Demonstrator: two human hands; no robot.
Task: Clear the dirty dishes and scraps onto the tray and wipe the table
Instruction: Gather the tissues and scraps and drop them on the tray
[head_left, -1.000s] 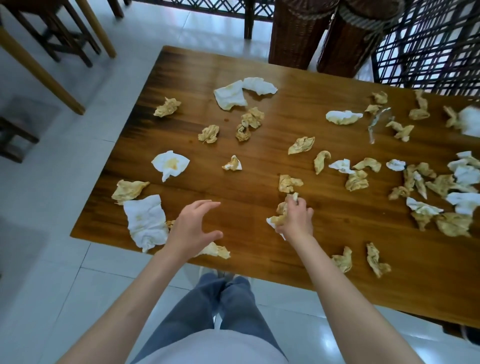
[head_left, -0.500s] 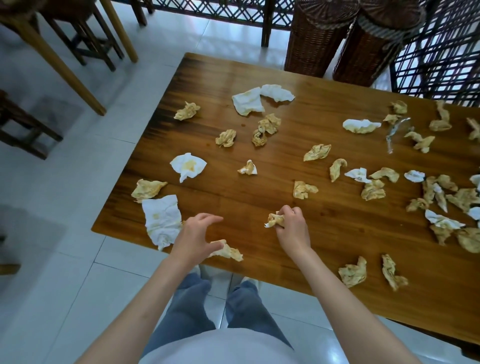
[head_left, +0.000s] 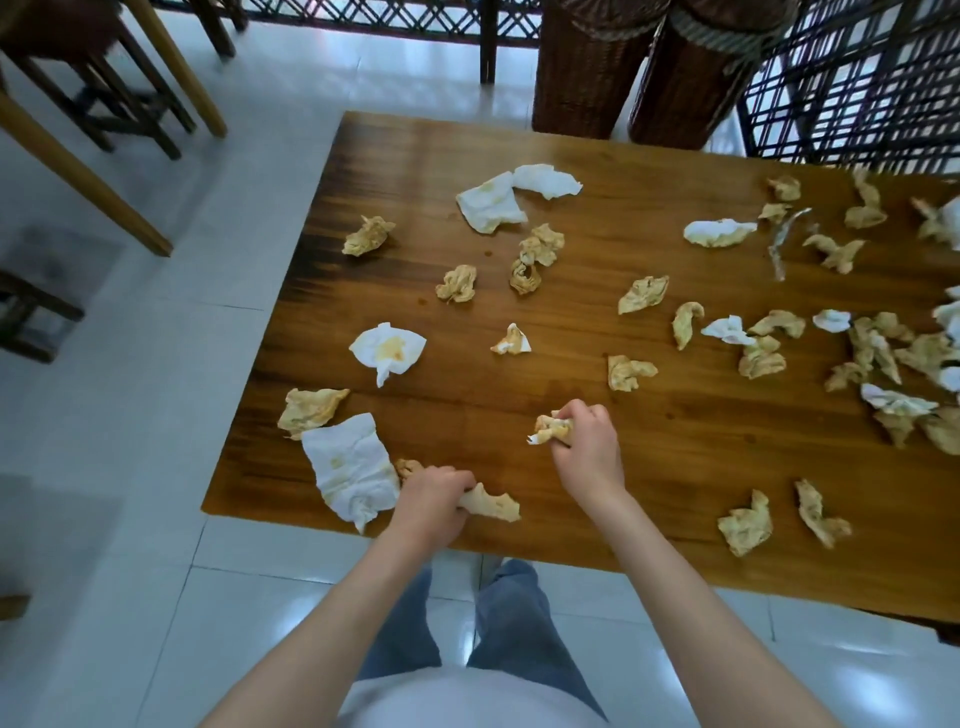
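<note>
Left hand (head_left: 434, 501) now lowered onto yellow scrap (head_left: 491, 503) at near table edge; half second ago it was held open just above. Scrap now gripped by curled fingers. Small wad (head_left: 553, 429) held tight in right hand (head_left: 584, 447), same as before, just off table (head_left: 467, 415). Big white napkin (head_left: 353, 470) seen just left of left hand. Many crumpled scraps scattered over wood, most at right. Two wicker baskets (head_left: 587, 67) stood behind far edge.

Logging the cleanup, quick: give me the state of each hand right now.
Left hand: fingers curled on a stained crumpled napkin at the near table edge.
Right hand: fingers closed around a wad of soiled napkins.
</note>
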